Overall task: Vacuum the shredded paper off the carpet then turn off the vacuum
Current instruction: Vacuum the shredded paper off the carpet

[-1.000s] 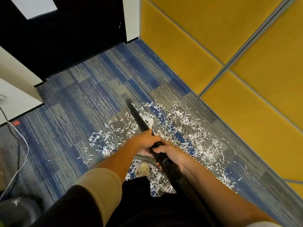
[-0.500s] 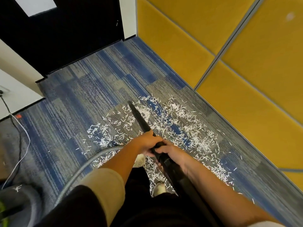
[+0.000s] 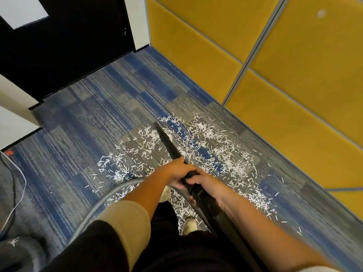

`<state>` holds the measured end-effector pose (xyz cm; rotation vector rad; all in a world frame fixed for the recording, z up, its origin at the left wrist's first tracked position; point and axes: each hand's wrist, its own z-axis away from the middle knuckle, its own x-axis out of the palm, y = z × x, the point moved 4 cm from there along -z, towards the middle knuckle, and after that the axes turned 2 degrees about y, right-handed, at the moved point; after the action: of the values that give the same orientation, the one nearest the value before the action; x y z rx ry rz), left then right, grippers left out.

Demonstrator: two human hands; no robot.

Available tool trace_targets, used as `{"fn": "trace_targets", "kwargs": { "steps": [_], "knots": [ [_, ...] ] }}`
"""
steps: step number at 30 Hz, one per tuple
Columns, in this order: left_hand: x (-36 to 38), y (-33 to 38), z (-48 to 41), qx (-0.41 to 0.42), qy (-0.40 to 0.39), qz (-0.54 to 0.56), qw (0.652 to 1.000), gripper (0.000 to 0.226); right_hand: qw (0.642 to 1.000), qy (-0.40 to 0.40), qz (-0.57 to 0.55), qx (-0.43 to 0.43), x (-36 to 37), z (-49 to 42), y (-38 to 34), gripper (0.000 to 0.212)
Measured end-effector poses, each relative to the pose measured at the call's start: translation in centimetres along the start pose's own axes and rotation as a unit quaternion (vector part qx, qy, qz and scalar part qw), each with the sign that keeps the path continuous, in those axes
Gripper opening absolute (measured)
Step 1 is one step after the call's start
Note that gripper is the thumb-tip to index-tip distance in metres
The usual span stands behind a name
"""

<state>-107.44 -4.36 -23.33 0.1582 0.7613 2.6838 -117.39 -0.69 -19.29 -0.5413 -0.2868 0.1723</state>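
- Shredded paper (image 3: 206, 146) lies strewn over the blue-grey carpet (image 3: 88, 114), from around the person's shoes (image 3: 189, 225) out towards the right wall.
- Grey hose (image 3: 102, 201) curves in from the near left, under the left forearm.
- Left hand (image 3: 176, 170) and right hand (image 3: 206, 183) just behind it both curl round the black vacuum wand (image 3: 167, 140).
- Wand tip points down at the far edge of the scraps.
- White cable (image 3: 19, 183) trails at the left edge; yellow wall panels (image 3: 294, 75) close off the right, a black door (image 3: 68, 46) the far left.

Yellow wall panels (image 3: 294, 75), a black door (image 3: 68, 46), a white cable (image 3: 25, 182).
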Motion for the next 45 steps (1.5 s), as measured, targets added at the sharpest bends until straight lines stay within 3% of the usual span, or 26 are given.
{"fn": "trace_targets", "kwargs": {
  "steps": [20, 25, 36, 45],
  "knots": [
    [2.8, 3.3, -2.9, -0.005, -0.045, -0.082, 0.996, 0.028, 0.994, 0.050, -0.097, -0.005, -3.4, 0.4, -0.7, 0.022],
    [3.4, 4.3, -3.6, 0.016, -0.042, -0.138, 0.989, 0.025, 0.991, 0.069, -0.112, 0.001, -4.4, -0.1, -0.6, 0.030],
    [2.0, 5.0, -3.5, 0.011, -0.032, -0.120, 0.992, 0.038, 0.994, 0.067, -0.089, -0.006, -3.6, -0.5, -2.1, 0.028],
    [0.2, 4.3, -2.9, 0.011, -0.009, -0.077, 0.997, 0.023, 0.998, 0.042, -0.042, -0.007, -2.4, -1.4, -2.9, 0.031]
  ]
}}
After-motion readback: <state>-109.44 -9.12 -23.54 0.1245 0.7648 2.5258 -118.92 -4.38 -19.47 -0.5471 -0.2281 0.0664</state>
